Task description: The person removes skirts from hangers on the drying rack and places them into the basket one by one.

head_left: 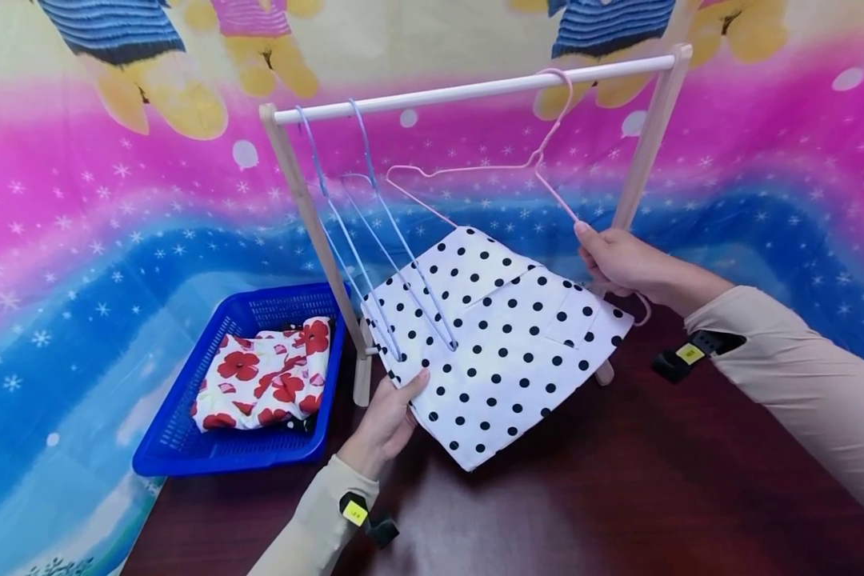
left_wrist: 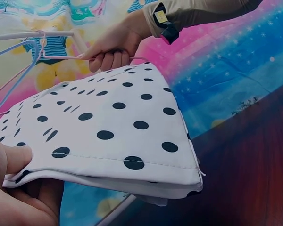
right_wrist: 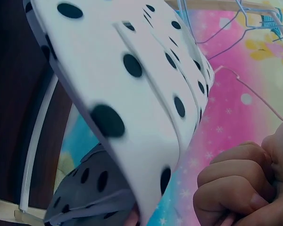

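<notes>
A white polka-dot skirt with black dots slants below the rail. My left hand pinches its lower left edge, thumb on the front; the left wrist view shows that thumb on the cloth and fingers under it. A pink hanger hooks over the white rail. My right hand grips the hanger's right arm, fingers curled in the right wrist view. The hanger's curved right end shows past the skirt, while its lower part is hidden by the cloth.
Two blue hangers hang on the rail's left, in front of the skirt. A wooden post supports the right side. A blue basket with a folded red-flowered garment stands left on the dark table.
</notes>
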The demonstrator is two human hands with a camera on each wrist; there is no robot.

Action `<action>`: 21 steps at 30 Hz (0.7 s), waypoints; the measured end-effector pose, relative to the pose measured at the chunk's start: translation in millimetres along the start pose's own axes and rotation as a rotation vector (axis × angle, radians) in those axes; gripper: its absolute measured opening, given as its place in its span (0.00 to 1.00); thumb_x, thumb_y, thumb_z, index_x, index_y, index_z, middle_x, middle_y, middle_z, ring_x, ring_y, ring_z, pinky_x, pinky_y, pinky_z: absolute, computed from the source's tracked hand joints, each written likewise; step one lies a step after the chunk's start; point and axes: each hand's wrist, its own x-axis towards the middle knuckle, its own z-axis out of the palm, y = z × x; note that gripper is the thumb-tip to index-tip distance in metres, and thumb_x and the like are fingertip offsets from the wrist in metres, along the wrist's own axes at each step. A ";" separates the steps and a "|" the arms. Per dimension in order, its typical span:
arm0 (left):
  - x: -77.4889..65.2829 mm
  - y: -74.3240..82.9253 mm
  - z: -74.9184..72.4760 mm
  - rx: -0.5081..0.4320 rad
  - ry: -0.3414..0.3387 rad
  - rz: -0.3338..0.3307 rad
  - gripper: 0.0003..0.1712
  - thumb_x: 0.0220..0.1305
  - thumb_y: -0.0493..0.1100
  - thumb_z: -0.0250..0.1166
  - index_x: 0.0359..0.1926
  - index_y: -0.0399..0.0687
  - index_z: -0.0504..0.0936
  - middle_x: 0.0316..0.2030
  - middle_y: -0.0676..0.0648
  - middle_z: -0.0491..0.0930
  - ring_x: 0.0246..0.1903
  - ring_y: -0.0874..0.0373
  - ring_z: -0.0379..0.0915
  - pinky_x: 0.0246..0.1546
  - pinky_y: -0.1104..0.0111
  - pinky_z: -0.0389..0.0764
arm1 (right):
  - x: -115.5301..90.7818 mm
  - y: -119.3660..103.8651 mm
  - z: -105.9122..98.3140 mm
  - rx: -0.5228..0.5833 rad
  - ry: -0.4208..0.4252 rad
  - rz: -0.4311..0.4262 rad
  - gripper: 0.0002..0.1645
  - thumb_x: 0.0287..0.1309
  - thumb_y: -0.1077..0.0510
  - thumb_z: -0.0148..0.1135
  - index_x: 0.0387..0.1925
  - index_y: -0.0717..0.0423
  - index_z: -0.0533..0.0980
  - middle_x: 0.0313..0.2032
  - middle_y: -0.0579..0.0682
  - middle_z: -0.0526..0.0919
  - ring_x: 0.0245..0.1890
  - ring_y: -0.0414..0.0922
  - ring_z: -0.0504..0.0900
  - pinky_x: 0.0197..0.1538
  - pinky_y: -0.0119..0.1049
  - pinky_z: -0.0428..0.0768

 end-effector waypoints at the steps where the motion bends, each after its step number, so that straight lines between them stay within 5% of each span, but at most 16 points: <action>1: -0.5 -0.4 -0.6 -0.003 -0.001 0.001 0.20 0.77 0.37 0.53 0.66 0.41 0.68 0.45 0.57 0.87 0.47 0.64 0.85 0.50 0.69 0.84 | -0.3 0.2 -0.5 0.001 0.002 0.002 0.37 0.74 0.29 0.25 0.22 0.52 0.58 0.14 0.41 0.54 0.12 0.38 0.51 0.16 0.32 0.53; 21: -5.2 -11.7 -4.6 -0.028 0.015 -0.004 0.19 0.77 0.38 0.53 0.65 0.39 0.67 0.46 0.57 0.87 0.47 0.63 0.85 0.50 0.68 0.85 | 2.3 5.0 0.4 0.052 0.030 -0.006 0.36 0.75 0.30 0.27 0.22 0.51 0.57 0.14 0.41 0.54 0.12 0.38 0.52 0.16 0.34 0.54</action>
